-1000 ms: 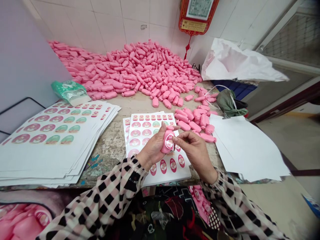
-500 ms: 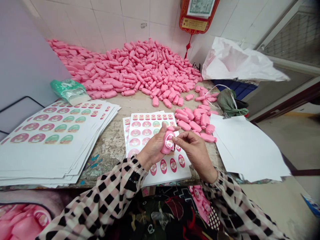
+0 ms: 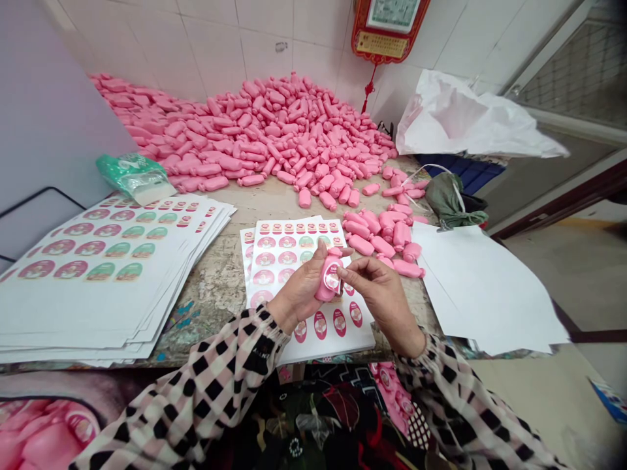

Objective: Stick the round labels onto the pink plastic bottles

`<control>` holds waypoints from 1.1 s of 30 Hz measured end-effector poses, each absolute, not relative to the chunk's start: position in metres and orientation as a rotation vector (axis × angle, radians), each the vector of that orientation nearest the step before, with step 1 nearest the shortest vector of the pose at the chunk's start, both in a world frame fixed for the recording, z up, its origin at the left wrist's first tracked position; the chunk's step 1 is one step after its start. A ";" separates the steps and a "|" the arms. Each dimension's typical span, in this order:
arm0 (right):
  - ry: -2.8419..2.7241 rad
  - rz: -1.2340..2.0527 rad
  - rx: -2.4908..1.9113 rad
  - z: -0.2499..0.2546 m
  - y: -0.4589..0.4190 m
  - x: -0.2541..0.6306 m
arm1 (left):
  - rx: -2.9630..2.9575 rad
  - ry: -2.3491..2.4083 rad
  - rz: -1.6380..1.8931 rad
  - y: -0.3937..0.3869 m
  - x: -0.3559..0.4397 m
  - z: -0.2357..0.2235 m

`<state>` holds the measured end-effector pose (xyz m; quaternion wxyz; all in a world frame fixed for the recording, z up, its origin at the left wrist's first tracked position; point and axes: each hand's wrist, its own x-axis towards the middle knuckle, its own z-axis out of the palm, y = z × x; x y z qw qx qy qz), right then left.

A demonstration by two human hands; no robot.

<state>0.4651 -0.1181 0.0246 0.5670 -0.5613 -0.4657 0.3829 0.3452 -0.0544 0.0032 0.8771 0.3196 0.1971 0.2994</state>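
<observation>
Still, the left hand [image 3: 300, 292] holds the same pink bottle [image 3: 330, 275].

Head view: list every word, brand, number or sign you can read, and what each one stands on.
None reads with certainty.
Label on the held pink bottle: light lettering, too small.
Centre sheets: printed labels, too small.
Left sheets: printed labels, too small.
Green packet: white lettering, blurred.
Red wall hanging: writing on its gold panel, too small.
Left cuff: light letters on a dark patch, blurred.
</observation>
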 end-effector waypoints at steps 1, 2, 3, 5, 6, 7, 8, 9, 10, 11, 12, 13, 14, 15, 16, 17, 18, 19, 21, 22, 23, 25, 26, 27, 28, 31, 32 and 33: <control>-1.095 0.903 -1.322 0.024 -0.118 0.465 | 0.668 0.412 0.623 -0.054 0.345 0.003; -1.096 0.906 -1.325 0.024 -0.118 0.466 | 0.669 0.413 0.625 -0.054 0.345 0.003; -1.095 0.907 -1.328 0.024 -0.118 0.466 | 0.669 0.415 0.627 -0.054 0.345 0.002; -1.096 0.905 -1.335 0.023 -0.118 0.466 | 0.666 0.416 0.626 -0.055 0.345 0.003; -1.096 0.903 -1.337 0.022 -0.118 0.466 | 0.663 0.415 0.624 -0.055 0.345 0.003; -1.096 0.902 -1.339 0.022 -0.118 0.466 | 0.659 0.415 0.624 -0.055 0.345 0.004; -1.096 0.903 -1.339 0.022 -0.119 0.466 | 0.655 0.415 0.621 -0.056 0.345 0.005; -1.096 0.906 -1.339 0.022 -0.119 0.466 | 0.651 0.416 0.619 -0.056 0.346 0.006; -1.096 0.911 -1.339 0.022 -0.119 0.465 | 0.649 0.419 0.618 -0.056 0.346 0.007; -1.099 0.914 -1.341 0.022 -0.119 0.465 | 0.647 0.423 0.618 -0.056 0.346 0.007; -1.106 0.913 -1.343 0.023 -0.119 0.465 | 0.646 0.427 0.615 -0.057 0.346 0.008; -1.114 0.913 -1.348 0.023 -0.120 0.465 | 0.647 0.430 0.611 -0.057 0.346 0.009; -1.123 0.913 -1.354 0.024 -0.120 0.465 | 0.648 0.434 0.606 -0.057 0.346 0.009; -1.134 0.916 -1.365 0.026 -0.120 0.464 | 0.650 0.437 0.600 -0.057 0.346 0.010; -1.143 0.918 -1.382 0.027 -0.121 0.464 | 0.653 0.438 0.595 -0.057 0.345 0.010; -1.152 0.921 -1.404 0.028 -0.121 0.464 | 0.655 0.436 0.592 -0.057 0.345 0.010; -1.158 0.924 -1.427 0.029 -0.121 0.464 | 0.656 0.432 0.592 -0.057 0.345 0.010; -1.162 0.929 -1.450 0.029 -0.122 0.464 | 0.656 0.432 0.594 -0.057 0.345 0.011; -1.166 0.939 -1.474 0.030 -0.122 0.465 | 0.654 0.443 0.602 -0.057 0.345 0.011; -1.167 0.942 -1.474 0.029 -0.123 0.465 | 0.651 0.454 0.606 -0.058 0.345 0.011; -1.171 0.942 -1.472 0.029 -0.123 0.465 | 0.648 0.466 0.608 -0.058 0.344 0.010; -1.182 0.931 -1.476 0.027 -0.123 0.465 | 0.638 0.471 0.611 -0.058 0.344 0.009; -1.189 0.922 -1.483 0.026 -0.124 0.465 | 0.633 0.464 0.612 -0.059 0.344 0.009; -1.196 0.916 -1.491 0.026 -0.124 0.465 | 0.627 0.456 0.611 -0.059 0.344 0.008; -1.203 0.915 -1.496 0.026 -0.124 0.465 | 0.621 0.449 0.609 -0.059 0.344 0.008; -1.218 0.938 -1.493 0.026 -0.126 0.465 | 0.610 0.433 0.598 -0.059 0.344 0.007; -1.221 0.955 -1.485 0.026 -0.126 0.465 | 0.610 0.429 0.595 -0.060 0.343 0.007; -1.226 0.969 -1.480 0.026 -0.127 0.465 | 0.611 0.425 0.591 -0.060 0.343 0.007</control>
